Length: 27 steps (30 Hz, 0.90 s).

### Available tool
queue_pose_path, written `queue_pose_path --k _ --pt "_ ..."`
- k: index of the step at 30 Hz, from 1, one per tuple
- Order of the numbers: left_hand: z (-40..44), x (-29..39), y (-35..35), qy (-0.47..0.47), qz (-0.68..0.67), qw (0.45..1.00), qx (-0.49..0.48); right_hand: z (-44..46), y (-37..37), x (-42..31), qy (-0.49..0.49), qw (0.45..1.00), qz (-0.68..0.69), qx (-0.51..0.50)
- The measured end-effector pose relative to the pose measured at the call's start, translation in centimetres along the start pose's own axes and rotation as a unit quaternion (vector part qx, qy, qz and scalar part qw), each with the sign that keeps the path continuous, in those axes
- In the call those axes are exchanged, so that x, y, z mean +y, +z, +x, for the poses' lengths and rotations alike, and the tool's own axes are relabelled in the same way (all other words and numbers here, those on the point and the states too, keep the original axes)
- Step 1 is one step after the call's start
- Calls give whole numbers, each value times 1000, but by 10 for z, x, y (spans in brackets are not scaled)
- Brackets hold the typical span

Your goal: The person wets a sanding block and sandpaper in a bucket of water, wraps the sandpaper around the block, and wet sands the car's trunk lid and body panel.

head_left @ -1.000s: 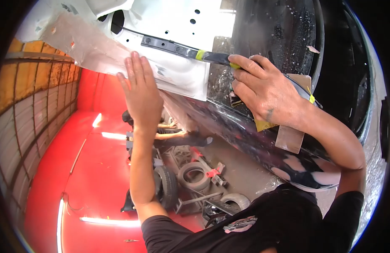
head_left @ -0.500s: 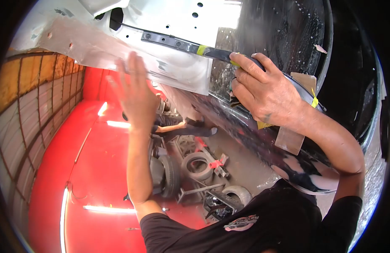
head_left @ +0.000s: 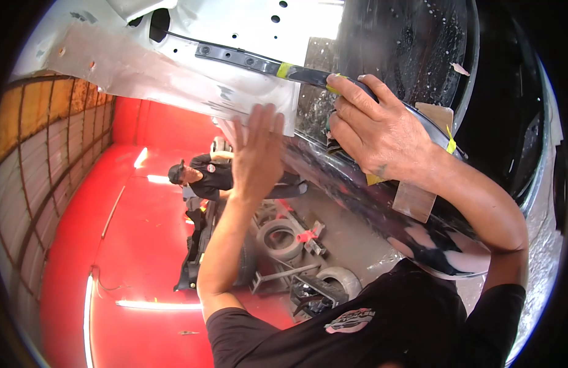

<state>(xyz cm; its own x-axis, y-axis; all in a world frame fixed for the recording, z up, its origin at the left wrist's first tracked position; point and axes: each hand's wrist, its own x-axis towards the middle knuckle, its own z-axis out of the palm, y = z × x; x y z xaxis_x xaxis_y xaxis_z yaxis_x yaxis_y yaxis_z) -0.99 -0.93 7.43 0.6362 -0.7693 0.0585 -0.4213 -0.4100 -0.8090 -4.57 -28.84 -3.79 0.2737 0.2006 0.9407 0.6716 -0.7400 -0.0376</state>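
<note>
- Your left hand [head_left: 256, 147] is held out flat with the fingers straight; one finger stands a little apart and the others lie close together, slightly blurred.
- Those left fingertips overlap the lower edge of the white panel [head_left: 198, 92] in view; whether they touch it, I can't make out.
- Your right hand [head_left: 385, 132] has its fingers bent over the black strip [head_left: 235, 57], two fingertips at its near stretch; the underside is hidden, so I can't say whether you grip it or just rest on it.
- The strip runs left from your right fingertips across the panel, narrow and slightly curved, with bolt-like dots on its flat part and a band of yellow tape [head_left: 284, 70] just beside your fingers. Its other end shows beyond your right wrist.
- The panel, above and left of your left fingers, is bright white, with dull greyish patches along its lower edge and several dark holes higher up.
- Below your right palm a yellow piece [head_left: 375, 180] pokes out, near a grey-brown board [head_left: 414, 201] under your wrist.
- Around your right fingers spreads a dark, speckled car body [head_left: 413, 43].
- Past your left fingers are a co-worker [head_left: 210, 182] in a cap, tyres [head_left: 278, 240] on the floor, and a red wall [head_left: 155, 245] with lit tubes.
</note>
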Motion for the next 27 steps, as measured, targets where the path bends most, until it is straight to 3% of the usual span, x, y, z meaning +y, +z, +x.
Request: queue_pose_path --k 6,9,16,22,27 --pt "20 -81 -47 -134 152 974 105 -2 6 -2 6 1000 -20 16" --pt "21 -88 -47 -147 174 968 106 -2 8 -2 7 999 -31 23" --pt "8 -26 -13 -112 88 987 73 -2 6 -3 13 999 -21 22" --pt "-9 18 7 -12 -76 996 50 1 0 -2 13 1000 11 18" --pt "-15 10 -8 -57 -177 969 162 3 -5 -2 21 997 61 49"
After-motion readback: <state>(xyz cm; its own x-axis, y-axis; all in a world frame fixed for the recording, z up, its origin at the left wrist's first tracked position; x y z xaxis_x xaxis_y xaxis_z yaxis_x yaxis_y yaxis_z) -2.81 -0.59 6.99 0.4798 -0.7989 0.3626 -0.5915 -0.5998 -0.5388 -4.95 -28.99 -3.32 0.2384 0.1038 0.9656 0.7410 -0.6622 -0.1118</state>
